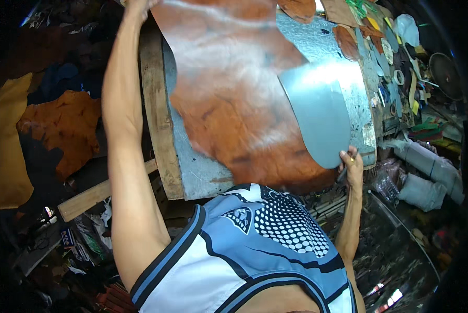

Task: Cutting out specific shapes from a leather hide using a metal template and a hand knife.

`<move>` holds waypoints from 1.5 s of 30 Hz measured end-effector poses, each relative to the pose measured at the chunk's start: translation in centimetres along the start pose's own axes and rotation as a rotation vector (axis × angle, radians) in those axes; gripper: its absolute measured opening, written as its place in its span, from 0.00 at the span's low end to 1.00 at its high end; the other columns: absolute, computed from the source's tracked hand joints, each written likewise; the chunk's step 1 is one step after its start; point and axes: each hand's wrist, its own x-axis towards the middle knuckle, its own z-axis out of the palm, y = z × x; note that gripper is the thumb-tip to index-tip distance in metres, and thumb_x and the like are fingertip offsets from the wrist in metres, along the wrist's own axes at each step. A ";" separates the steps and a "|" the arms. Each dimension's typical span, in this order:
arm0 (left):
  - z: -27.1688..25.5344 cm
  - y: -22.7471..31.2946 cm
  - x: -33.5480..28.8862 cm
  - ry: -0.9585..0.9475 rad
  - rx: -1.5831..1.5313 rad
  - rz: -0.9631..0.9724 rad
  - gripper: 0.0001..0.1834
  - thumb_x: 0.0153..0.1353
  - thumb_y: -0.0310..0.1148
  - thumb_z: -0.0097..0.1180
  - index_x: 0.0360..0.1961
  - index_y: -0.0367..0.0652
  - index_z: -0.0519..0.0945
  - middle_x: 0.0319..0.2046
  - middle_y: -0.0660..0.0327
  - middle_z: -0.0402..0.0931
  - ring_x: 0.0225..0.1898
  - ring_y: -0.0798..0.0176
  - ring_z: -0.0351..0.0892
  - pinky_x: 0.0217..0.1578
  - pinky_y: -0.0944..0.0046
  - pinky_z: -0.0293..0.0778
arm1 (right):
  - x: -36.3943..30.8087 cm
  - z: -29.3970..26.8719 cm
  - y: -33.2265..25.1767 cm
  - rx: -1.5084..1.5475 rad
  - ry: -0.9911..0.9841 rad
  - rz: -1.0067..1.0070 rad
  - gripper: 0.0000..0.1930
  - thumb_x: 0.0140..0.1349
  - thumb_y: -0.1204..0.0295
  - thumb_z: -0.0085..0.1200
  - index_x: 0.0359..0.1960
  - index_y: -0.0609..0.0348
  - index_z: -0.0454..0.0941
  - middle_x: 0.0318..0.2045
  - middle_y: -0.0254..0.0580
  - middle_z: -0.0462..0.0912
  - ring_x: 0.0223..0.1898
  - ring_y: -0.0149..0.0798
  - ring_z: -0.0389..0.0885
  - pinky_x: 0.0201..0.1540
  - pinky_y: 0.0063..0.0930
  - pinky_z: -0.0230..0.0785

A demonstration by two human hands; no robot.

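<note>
A large reddish-brown leather hide (218, 109) with a glossy surface lies spread over the metal-topped table (197, 175). On its right part rests a smooth grey template (320, 115) with rounded ends, overlapping the hide's edge. My left hand (139, 6) reaches far forward to the hide's far left corner; the top of the picture cuts it off, so its fingers hardly show. My right hand (353, 164) is closed beside the template's near right edge. A thin dark object sticks out below its fingers, too small to name.
Wooden beams (158, 120) border the table's left side. Brown leather pieces (70, 125) and a yellow one (10, 146) hang at the left. Scraps, a tape roll (398, 77) and tools crowd the right side. Plastic-wrapped rolls (427, 161) lie beyond the table's right edge, below a round fan (446, 75).
</note>
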 end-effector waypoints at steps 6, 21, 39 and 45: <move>-6.1 10.5 12.9 0.124 -0.102 0.135 0.34 0.60 0.44 0.63 0.62 0.41 0.64 0.55 0.50 0.72 0.55 0.52 0.75 0.54 0.52 0.74 | 8.3 11.7 -6.2 0.259 -0.187 -0.107 0.12 0.62 0.75 0.56 0.45 0.64 0.70 0.27 0.35 0.73 0.18 0.26 0.72 0.17 0.18 0.64; 1.3 -10.9 -33.2 -0.019 1.160 0.044 0.30 0.65 0.44 0.53 0.62 0.35 0.70 0.63 0.41 0.64 0.68 0.40 0.56 0.65 0.48 0.56 | 5.1 3.4 2.0 0.447 -0.099 0.020 0.11 0.61 0.75 0.58 0.43 0.56 0.70 0.23 0.33 0.76 0.17 0.28 0.74 0.20 0.24 0.68; 27.4 -13.9 -46.0 -0.628 1.053 0.317 0.40 0.64 0.59 0.44 0.68 0.40 0.62 0.72 0.48 0.47 0.73 0.39 0.38 0.71 0.39 0.33 | 3.8 -1.6 6.2 0.567 -0.039 0.113 0.15 0.61 0.75 0.57 0.48 0.55 0.68 0.27 0.32 0.75 0.20 0.29 0.76 0.20 0.23 0.70; 23.0 -10.0 -50.8 -0.668 0.893 0.178 0.39 0.61 0.50 0.55 0.68 0.38 0.61 0.70 0.44 0.50 0.72 0.37 0.41 0.71 0.43 0.40 | 3.8 -1.1 5.7 0.515 -0.052 0.097 0.18 0.63 0.75 0.55 0.52 0.59 0.65 0.28 0.35 0.75 0.18 0.30 0.76 0.17 0.22 0.69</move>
